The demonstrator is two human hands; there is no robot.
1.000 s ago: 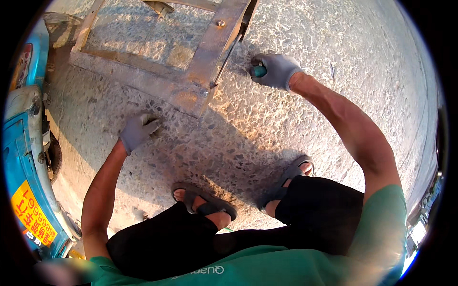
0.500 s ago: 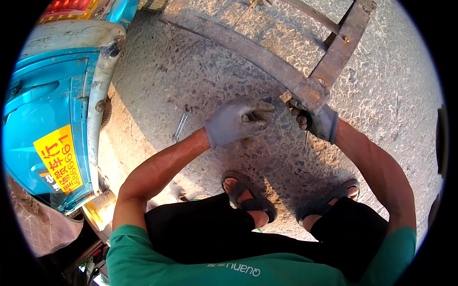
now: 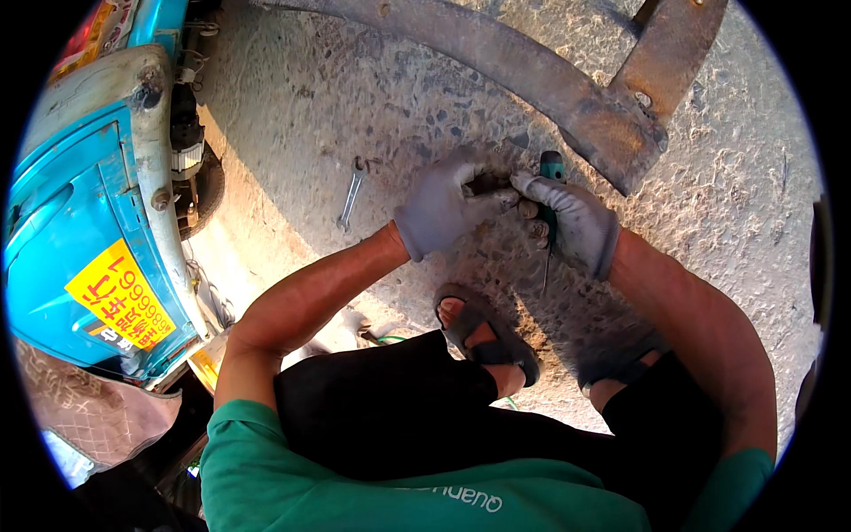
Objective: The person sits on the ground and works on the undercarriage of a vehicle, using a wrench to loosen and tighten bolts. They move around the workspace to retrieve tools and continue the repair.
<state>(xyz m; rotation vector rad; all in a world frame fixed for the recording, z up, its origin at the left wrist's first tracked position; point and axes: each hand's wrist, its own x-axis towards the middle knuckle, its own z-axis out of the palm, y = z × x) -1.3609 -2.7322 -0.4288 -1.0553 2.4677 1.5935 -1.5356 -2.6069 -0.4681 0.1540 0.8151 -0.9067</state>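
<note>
My left hand (image 3: 443, 206), in a grey work glove, has its fingers curled around something small and dark that I cannot make out. It meets my right hand (image 3: 574, 220), gloved alike, whose thumb reaches toward the same spot. A screwdriver (image 3: 551, 167) with a green and black handle is held in my right hand, its thin shaft pointing down toward my feet. Just beyond both hands lies a rusty metal frame (image 3: 496, 55); its corner (image 3: 620, 133) is nearest my right hand.
An open-end wrench (image 3: 352, 197) lies on the rough concrete ground (image 3: 310, 115) left of my left hand. At the left stands a blue vehicle (image 3: 71, 204) with a pale bumper bar (image 3: 146, 133) and a yellow sticker (image 3: 122, 294). My sandalled foot (image 3: 487, 335) is below the hands.
My right hand has come away from the frame's corner and moved left to my left hand, keeping the screwdriver. My left hand's fingers have closed in. The view has shifted.
</note>
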